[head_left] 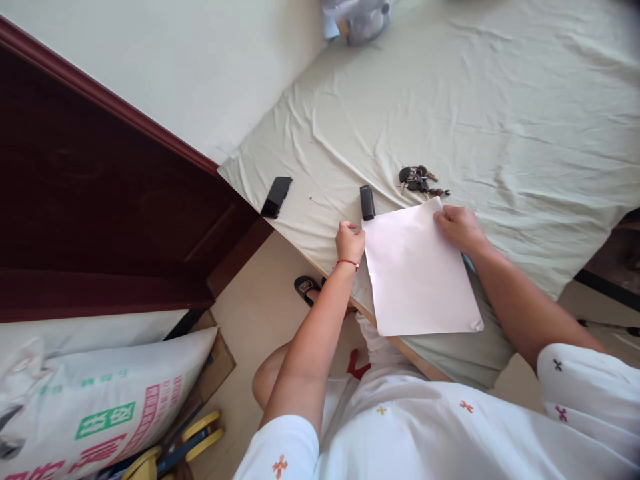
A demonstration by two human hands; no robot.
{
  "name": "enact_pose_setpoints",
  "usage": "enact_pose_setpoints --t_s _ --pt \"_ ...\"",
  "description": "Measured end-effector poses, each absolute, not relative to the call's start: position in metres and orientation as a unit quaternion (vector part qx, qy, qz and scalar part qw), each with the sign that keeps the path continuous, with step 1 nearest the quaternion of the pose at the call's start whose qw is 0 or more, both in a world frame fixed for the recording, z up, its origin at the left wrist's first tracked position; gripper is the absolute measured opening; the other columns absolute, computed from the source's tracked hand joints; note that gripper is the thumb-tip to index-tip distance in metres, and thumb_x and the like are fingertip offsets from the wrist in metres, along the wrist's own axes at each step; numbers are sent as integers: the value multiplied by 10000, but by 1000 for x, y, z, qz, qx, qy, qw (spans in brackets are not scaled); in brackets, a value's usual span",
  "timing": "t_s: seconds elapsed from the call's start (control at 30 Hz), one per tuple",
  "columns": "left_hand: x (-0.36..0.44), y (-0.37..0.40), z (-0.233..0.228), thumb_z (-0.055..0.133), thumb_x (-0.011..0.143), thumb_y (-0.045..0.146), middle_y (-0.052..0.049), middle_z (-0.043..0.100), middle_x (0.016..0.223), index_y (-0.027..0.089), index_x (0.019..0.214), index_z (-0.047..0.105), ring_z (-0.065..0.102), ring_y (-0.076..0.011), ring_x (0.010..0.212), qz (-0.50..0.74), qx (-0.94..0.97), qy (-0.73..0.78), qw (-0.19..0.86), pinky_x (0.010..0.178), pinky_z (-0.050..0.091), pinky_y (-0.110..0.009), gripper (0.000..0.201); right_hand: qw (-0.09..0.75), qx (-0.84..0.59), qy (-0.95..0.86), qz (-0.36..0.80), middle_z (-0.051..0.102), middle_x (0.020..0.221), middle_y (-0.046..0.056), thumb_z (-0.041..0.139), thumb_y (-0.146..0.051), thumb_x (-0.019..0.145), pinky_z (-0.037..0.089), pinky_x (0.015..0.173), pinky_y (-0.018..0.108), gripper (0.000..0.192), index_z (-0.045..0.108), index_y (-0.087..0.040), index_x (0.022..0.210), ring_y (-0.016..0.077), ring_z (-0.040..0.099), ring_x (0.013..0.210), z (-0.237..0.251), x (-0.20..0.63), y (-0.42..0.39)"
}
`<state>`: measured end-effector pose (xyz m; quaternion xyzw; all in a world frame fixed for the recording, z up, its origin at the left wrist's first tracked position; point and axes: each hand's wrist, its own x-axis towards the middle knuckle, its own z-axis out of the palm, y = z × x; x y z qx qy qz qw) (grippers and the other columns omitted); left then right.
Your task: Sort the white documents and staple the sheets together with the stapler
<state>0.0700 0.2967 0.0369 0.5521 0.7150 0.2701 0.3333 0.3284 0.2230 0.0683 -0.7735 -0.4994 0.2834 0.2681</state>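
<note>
White paper [417, 273] stretches between my two hands over the near edge of the bed-like surface, its lower right corner curled. Whether it is one sheet or several I cannot tell. My left hand [351, 241] is closed at the paper's upper left edge, fingers curled in a pinch. At the upper right corner, my right hand [461, 229] grips the edge, thumb on top. A small black oblong object [367, 202], possibly a stapler, lies just beyond the paper's upper left corner. Past the right corner is a bunch of keys [416, 177].
A black phone [277, 197] lies by the left edge of the pale wrinkled sheet [500, 133]. A clear plastic bag [367, 23] sits at the back by the wall. On the floor at left stand a printed white sack [115, 393] and yellow wheels [203, 435].
</note>
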Motion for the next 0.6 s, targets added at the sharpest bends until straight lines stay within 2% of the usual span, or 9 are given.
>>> enact_pose_setpoints --t_s 0.13,0.23,0.3,0.33,0.47,0.6 --pt "73 289 51 620 881 104 -56 749 909 213 1198 604 737 -247 961 257 614 693 278 972 562 -400 336 265 -775 -497 286 492 631 21 514 -232 949 293 648 335 331 376 -244 649 186 440 646 69 335 224" --pt "72 281 61 578 863 30 -127 739 1273 235 1352 615 665 -273 1264 297 686 630 211 1167 482 -455 531 265 -771 -501 289 498 632 24 517 -222 946 307 657 336 331 380 -245 647 189 448 654 68 337 225" --pt "70 279 65 540 858 -7 -118 649 1494 262 1381 653 540 -279 1456 318 733 573 184 1284 374 -486 599 271 -766 -504 292 497 627 25 521 -223 941 314 652 334 326 386 -246 646 191 451 651 67 338 225" --pt "69 279 65 522 860 -14 -103 628 1537 272 1369 681 494 -281 1508 318 751 549 181 1315 332 -504 605 274 -765 -505 292 498 624 25 525 -227 938 315 647 332 322 389 -246 647 191 451 650 66 339 225" --pt "65 281 60 501 874 -18 -69 719 1444 313 1256 772 455 -276 1564 295 785 512 185 1321 288 -595 572 280 -762 -506 293 493 612 25 529 -237 931 306 624 328 316 392 -246 646 191 448 651 63 341 224" --pt "66 280 57 509 879 -24 -56 743 1409 325 1197 787 529 -259 1513 282 792 514 170 1345 125 -630 548 282 -763 -502 296 453 607 10 538 -224 934 291 626 329 333 376 -243 643 177 423 631 64 340 224"
